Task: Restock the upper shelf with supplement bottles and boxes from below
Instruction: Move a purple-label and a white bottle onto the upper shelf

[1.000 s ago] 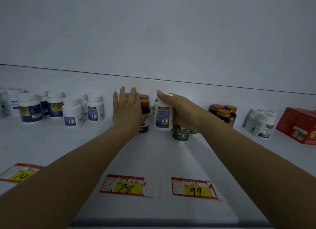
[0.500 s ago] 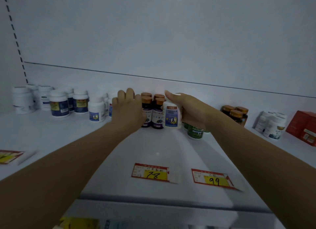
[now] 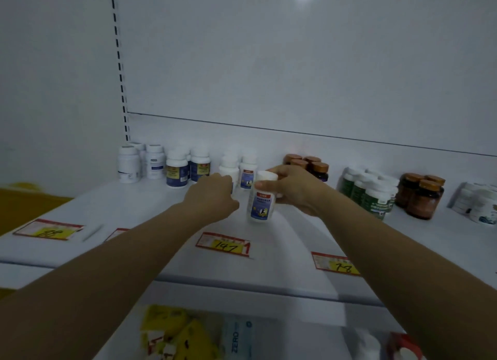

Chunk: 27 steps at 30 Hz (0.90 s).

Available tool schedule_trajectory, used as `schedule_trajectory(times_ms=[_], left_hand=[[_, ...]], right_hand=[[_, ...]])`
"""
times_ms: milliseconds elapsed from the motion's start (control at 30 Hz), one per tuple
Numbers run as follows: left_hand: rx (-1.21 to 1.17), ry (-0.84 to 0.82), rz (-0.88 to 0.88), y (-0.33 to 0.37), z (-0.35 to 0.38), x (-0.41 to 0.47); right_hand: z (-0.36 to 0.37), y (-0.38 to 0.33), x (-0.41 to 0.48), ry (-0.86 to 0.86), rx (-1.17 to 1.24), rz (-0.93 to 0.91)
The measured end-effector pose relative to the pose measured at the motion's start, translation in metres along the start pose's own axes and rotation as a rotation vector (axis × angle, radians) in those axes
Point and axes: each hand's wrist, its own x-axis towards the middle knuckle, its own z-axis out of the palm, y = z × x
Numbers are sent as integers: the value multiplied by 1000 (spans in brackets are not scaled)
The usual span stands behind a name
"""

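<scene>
My right hand [image 3: 293, 190] grips a white supplement bottle with a blue label [image 3: 262, 201], held tilted just above the upper shelf [image 3: 134, 206], in front of the back row. My left hand [image 3: 211, 197] reaches to a white bottle [image 3: 229, 167] in that row. Its fingers curl away from me behind the back of the hand, so I cannot tell whether they hold that bottle. Another white bottle with a blue label [image 3: 248, 171] stands between my hands.
Along the back stand white bottles [image 3: 129, 164], blue-labelled ones [image 3: 177, 170], brown bottles [image 3: 309, 163], green bottles [image 3: 371, 191] and more brown ones [image 3: 422, 197]. Price tags [image 3: 224, 245] lie near the shelf's front. Yellow packs [image 3: 174, 332] lie on the shelf below.
The view has swung left and down. My right hand carried the white bottle left past the brown bottles toward the white row. My left hand moved there too and curled its fingers.
</scene>
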Motion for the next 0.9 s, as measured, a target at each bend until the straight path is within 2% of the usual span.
schedule_trajectory(times_ms=[133, 400, 667, 767, 900], left_hand=[[-19, -66, -16, -22, 0, 1], [-45, -105, -87, -52, 11, 20], [-38, -137, -100, -57, 14, 40], [-31, -159, -92, -53, 13, 41], [-6, -177, -58, -46, 6, 36]], right_hand=[[17, 2, 22, 53, 26, 79], [21, 4, 75, 220, -100, 68], [23, 7, 100, 234, -179, 51], [23, 11, 99, 237, -259, 12], [24, 5, 85, 247, -499, -8]])
